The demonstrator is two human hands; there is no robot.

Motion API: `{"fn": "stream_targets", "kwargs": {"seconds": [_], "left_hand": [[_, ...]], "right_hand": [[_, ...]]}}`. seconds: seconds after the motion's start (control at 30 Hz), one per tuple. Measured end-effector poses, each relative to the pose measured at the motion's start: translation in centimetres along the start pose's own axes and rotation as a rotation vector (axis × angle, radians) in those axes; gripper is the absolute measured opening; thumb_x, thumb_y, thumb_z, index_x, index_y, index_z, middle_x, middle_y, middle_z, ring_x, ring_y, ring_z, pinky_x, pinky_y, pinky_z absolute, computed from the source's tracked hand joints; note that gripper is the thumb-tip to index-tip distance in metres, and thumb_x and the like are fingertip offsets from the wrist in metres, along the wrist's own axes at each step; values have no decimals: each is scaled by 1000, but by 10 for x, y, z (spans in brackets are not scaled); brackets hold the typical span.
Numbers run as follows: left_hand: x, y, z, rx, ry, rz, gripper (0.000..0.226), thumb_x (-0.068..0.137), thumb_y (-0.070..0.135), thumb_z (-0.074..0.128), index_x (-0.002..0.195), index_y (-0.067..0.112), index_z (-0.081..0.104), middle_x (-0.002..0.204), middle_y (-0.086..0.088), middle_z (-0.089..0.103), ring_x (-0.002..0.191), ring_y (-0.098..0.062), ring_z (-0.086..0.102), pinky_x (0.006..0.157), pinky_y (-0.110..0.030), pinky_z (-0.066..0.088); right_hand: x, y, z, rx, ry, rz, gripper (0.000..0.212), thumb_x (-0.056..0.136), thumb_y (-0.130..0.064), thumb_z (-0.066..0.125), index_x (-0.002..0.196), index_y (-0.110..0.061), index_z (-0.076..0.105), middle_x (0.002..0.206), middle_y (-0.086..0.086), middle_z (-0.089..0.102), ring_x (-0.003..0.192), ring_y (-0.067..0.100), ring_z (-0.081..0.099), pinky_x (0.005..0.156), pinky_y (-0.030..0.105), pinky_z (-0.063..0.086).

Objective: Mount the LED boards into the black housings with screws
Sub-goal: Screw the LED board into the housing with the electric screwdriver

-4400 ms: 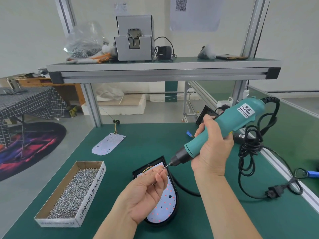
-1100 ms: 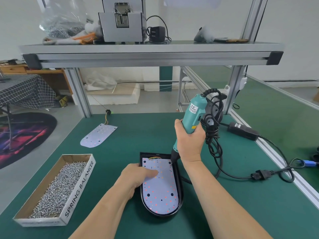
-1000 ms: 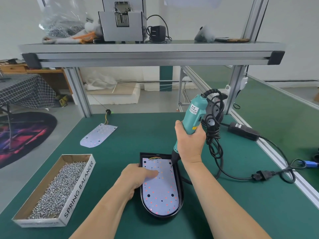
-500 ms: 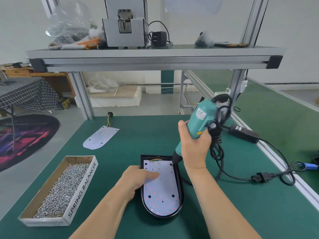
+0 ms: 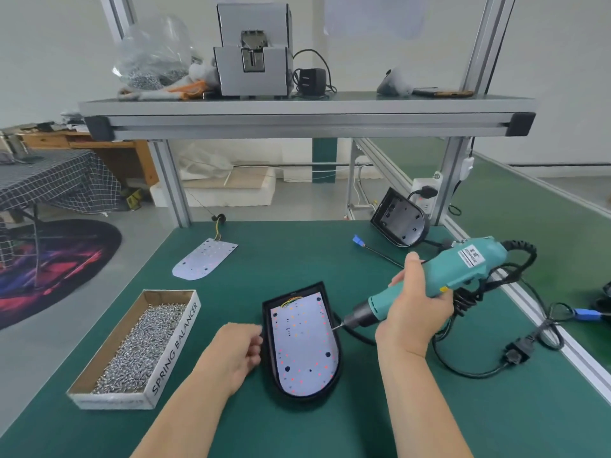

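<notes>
Identify the bench mat (image 5: 297,252) by its plain dark green. The near housing (image 5: 267,325) is black. The LED board (image 5: 304,345) in it is pale lilac-white, dotted with red and orange points and a few black holes. The second LED board (image 5: 203,262) shows the same pale ground with faint red dots. The far housing (image 5: 401,223) is black, grey inside. Your screwdriver (image 5: 463,269) has a teal body, a white label, a yellow switch and a black nose; its cord (image 5: 463,371) is black. The screw box (image 5: 172,352) is white outside with black lettering, brown inside; the screws (image 5: 145,345) are silver. The connector (image 5: 357,240) is blue. The tablecloth (image 5: 56,180) carries a white grid on dark navy.
</notes>
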State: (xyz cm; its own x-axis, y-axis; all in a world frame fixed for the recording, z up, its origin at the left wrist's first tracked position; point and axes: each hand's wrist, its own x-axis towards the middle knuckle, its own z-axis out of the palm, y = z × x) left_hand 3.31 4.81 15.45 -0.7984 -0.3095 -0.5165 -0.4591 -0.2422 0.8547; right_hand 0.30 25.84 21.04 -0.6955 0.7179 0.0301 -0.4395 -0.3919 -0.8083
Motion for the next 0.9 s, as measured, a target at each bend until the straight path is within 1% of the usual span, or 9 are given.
{"fn": "stream_targets", "kwargs": {"seconds": [0.03,0.1,0.2,0.3,0.4,0.47,0.57,0.73,0.9], "left_hand": [[-3,-2,-5,-98,4,0,21,93,-11,45,78,2,51,71,-11,47,59,-18,41,53,-27,37],[-13,-6,-15,-249,-8,9,28,90,-24,31,90,-8,54,85,-19,53,73,-22,52,60,-30,48],[-31,-8,-23,-418,-85,29,23,97,-21,33,97,-13,55,95,-26,59,79,-26,63,53,-25,58],[-48,-8,-21,-473,-159,40,14,98,-13,45,99,-15,58,87,-25,70,67,-20,73,53,-19,57],[-65,-5,-11,-460,-236,5,16,94,5,62,95,-11,63,70,-16,70,52,-11,66,44,-14,51],[-73,-4,-4,-455,-279,-56,21,81,19,73,85,-1,65,61,-7,62,42,-6,54,35,-11,43],[-79,-6,2,-562,-346,-173,26,68,22,77,79,4,63,59,-3,51,37,-3,43,29,-10,32],[-81,-16,7,-615,-337,-208,21,63,15,80,71,-4,75,67,-10,61,46,-8,57,39,-13,47],[-79,-21,4,-615,-393,-214,29,60,1,79,85,-13,75,78,-19,68,56,-15,65,46,-17,54]], "right_hand": [[-4,-2,-1,16,7,17,26,82,-30,75,79,-19,51,56,-7,58,52,9,54,51,19,46],[-12,-7,0,40,13,45,27,80,-31,75,81,-20,51,56,-7,58,53,10,54,52,20,46],[-26,-15,-1,64,2,51,23,83,-29,75,82,-23,52,57,-7,57,54,11,53,57,25,46],[-37,-23,-3,109,-5,72,20,87,-25,74,84,-24,54,56,-10,56,54,11,52,56,24,46],[-48,-29,-3,146,-23,109,19,88,-23,73,83,-24,54,55,-13,56,53,9,52,55,23,46],[-55,-31,-2,171,-40,125,20,90,-21,72,83,-24,53,55,-14,57,52,7,52,54,21,46],[-61,-36,-2,199,-59,137,20,91,-19,71,84,-22,53,54,-15,56,50,7,52,51,19,45],[-64,-41,-1,203,-72,116,21,92,-16,70,80,-23,53,54,-15,56,50,7,51,51,19,44],[-66,-39,-2,200,-94,114,21,93,-16,69,82,-24,53,55,-17,56,51,7,52,53,20,46]]}}
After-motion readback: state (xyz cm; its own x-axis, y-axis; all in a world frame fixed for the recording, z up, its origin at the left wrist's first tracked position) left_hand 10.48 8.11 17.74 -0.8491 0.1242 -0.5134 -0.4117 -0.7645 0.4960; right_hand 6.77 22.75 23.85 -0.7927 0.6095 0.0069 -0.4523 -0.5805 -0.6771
